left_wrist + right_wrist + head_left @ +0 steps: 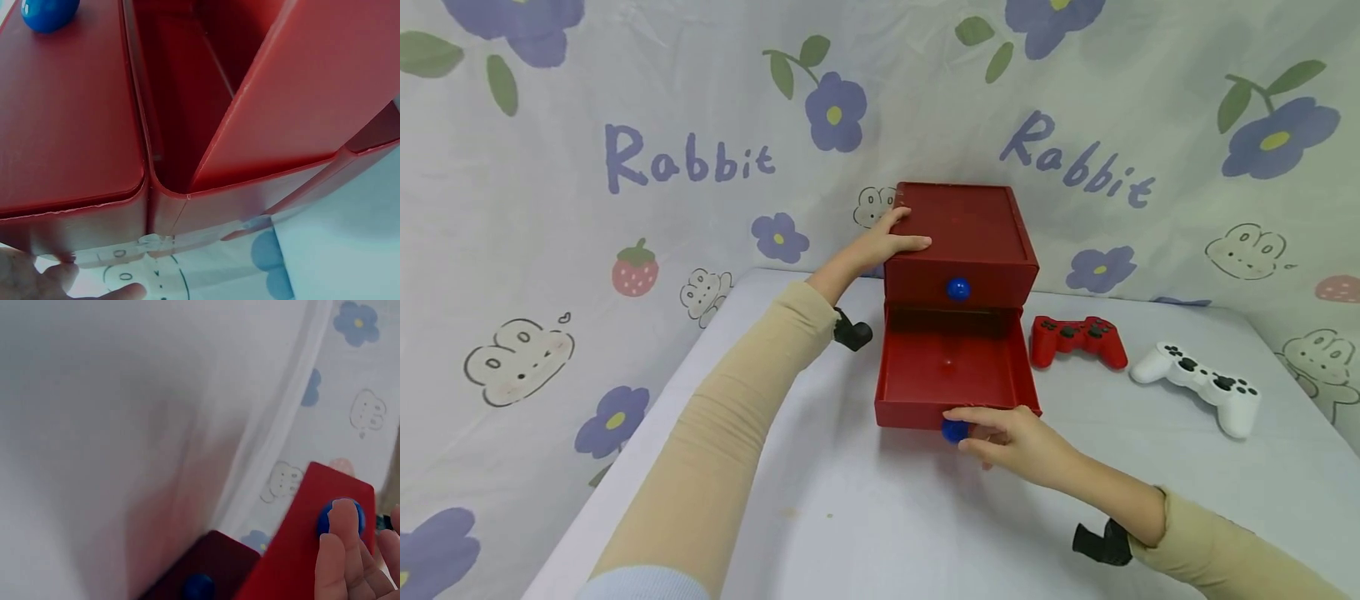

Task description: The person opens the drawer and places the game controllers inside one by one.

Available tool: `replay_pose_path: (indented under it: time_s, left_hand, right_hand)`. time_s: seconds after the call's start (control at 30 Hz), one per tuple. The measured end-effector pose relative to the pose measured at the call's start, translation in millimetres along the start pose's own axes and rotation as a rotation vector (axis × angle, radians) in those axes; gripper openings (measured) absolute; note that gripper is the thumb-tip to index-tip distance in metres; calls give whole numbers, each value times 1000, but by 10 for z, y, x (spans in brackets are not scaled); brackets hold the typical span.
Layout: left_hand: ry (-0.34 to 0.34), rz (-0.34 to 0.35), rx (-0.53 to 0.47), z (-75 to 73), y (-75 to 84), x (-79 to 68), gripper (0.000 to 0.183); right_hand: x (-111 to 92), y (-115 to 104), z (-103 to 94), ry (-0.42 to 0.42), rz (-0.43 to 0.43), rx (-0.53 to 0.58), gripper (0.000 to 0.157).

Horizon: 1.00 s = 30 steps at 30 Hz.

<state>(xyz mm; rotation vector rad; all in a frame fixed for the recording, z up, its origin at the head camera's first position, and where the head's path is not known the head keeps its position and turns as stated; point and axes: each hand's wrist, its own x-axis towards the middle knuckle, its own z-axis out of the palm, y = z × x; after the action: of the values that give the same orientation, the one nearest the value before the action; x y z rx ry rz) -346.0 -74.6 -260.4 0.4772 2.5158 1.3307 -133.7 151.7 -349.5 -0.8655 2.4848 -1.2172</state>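
A red two-drawer cabinet [962,221] stands against the patterned backdrop. Its lower drawer [917,375] is pulled far out, with only a bare red bottom visible inside. The upper drawer [917,287] is closed and carries a blue knob [958,289]. My left hand [883,243] rests on the cabinet's upper left edge, thumb on the top and fingers spread. At the front of the lower drawer, my right hand [1022,442] has its index finger and thumb around the blue drawer knob [953,431]. Fingertips partly cover that knob in the right wrist view.
Right of the cabinet lies a red game controller [1078,340], and farther right a white game controller [1202,383]. A white cloth covers the table [835,533]. Behind hangs a backdrop [692,92] printed with flowers, rabbits and lettering.
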Motion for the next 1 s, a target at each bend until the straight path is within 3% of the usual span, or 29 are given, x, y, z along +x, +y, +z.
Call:
replay_pose_path:
  time_s: [0.13, 0.3, 0.57, 1.0]
  left_hand:
    - [-9, 7, -4, -1, 5, -1, 78]
    - [-7, -1, 3, -4, 1, -14, 78]
    - [-3, 0, 2, -6, -10, -19, 79]
    - [2, -5, -20, 7, 9, -28, 78]
  right_hand:
    - [-51, -80, -175, 26, -8, 22, 35]
    - [-104, -204, -413, 118, -24, -52, 30]
    - [-129, -325, -779, 289, -144, -148, 28]
    - [-103, -364, -1206, 393, -53, -297, 36]
